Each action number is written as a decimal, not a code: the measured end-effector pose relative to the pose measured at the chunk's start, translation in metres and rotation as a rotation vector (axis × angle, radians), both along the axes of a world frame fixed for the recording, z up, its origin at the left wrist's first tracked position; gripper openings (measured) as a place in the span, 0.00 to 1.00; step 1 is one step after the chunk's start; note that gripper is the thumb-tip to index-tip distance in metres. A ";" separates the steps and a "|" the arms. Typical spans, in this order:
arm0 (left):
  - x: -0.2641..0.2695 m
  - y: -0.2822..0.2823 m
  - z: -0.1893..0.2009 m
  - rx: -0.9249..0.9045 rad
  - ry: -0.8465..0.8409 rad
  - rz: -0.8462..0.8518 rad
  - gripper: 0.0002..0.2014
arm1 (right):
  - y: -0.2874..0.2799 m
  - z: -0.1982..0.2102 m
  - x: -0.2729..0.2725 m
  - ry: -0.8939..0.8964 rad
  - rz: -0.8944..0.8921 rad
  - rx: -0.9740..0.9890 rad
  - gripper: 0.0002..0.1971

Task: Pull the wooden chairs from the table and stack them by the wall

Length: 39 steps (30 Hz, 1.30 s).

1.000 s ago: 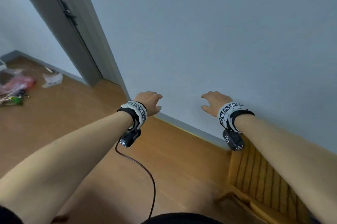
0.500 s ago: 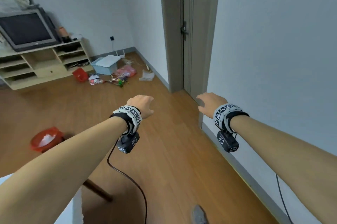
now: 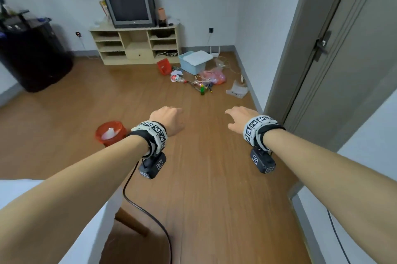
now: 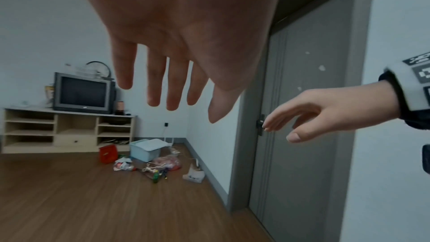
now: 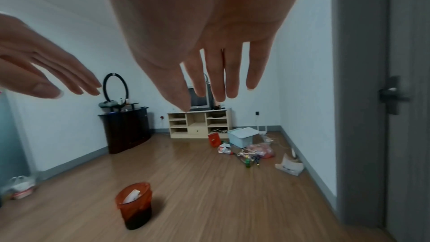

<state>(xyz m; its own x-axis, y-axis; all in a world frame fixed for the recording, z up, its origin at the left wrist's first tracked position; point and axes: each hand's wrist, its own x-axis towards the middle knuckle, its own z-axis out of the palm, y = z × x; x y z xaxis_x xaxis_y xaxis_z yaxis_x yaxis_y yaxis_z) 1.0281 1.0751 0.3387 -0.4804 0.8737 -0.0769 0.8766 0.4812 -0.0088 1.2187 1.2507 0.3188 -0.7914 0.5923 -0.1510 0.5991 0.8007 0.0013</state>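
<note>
No wooden chair shows in any view. My left hand [image 3: 169,117] and right hand [image 3: 238,120] reach forward side by side over the bare wooden floor, both empty. In the left wrist view the left hand [image 4: 163,80] has straight, spread fingers, and the right hand [image 4: 314,117] hangs relaxed beside it. In the right wrist view the right hand [image 5: 209,73] is spread flat. The white table top [image 3: 21,195] fills the lower left corner, with a wooden leg [image 3: 131,223] under its edge.
A red bin [image 3: 110,132] stands on the floor ahead left. A grey door [image 3: 343,70] and wall run along the right. Far ahead stand a TV stand [image 3: 137,46], floor clutter [image 3: 202,78] and a black cabinet [image 3: 32,57]. A black cable [image 3: 146,210] hangs from my left wrist.
The view has swung left, away from the wall and the slatted wooden chair at lower right, toward the open room and table. Both hands stayed empty and outstretched.
</note>
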 end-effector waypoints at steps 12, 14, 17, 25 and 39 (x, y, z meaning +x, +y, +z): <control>-0.298 0.003 -0.048 -0.029 -0.035 0.304 0.27 | 0.046 -0.037 -0.358 -0.072 0.324 0.018 0.26; -0.358 -0.003 -0.049 -0.049 -0.062 0.344 0.27 | 0.043 -0.035 -0.423 -0.104 0.373 0.025 0.26; -0.453 -0.014 -0.046 -0.057 -0.072 0.411 0.24 | 0.042 -0.029 -0.524 -0.106 0.425 0.021 0.25; -0.649 -0.075 -0.068 0.001 -0.122 0.623 0.27 | 0.004 -0.050 -0.768 -0.179 0.612 0.030 0.25; -0.931 -0.317 -0.099 -0.082 -0.210 1.245 0.26 | -0.235 -0.100 -1.247 -0.329 1.125 0.018 0.25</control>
<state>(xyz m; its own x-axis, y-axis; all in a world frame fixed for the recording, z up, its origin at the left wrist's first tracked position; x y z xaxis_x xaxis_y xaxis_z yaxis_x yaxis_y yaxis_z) 0.0973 0.7584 0.2394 -0.9438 -0.1703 -0.2833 -0.1795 0.9837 0.0065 -0.0284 1.0155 0.2190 -0.7952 -0.4125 -0.4444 -0.4781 0.8774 0.0411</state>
